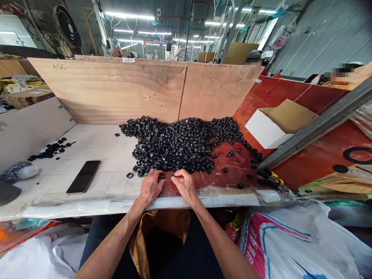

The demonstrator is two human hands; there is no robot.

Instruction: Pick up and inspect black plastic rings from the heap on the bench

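A large heap of small black plastic rings (177, 143) covers the middle of the table. At the heap's near edge, my left hand (151, 186) has its thumb and fingers curled on one black ring (162, 176). Close beside it, my right hand (185, 186) pinches a small black piece between thumb and fingertips; most of that piece is hidden by the fingers. Both wrists rest near the table's front edge. One loose ring (130, 175) lies left of my left hand.
A dark phone (84, 177) lies on the left, with a smaller black pile (54, 150) behind it. Plywood boards (130, 91) wall the back. At right are a white open box (270, 126) and a slanted metal bar (316, 126). An orange-brown bag (141, 244) opens below the edge.
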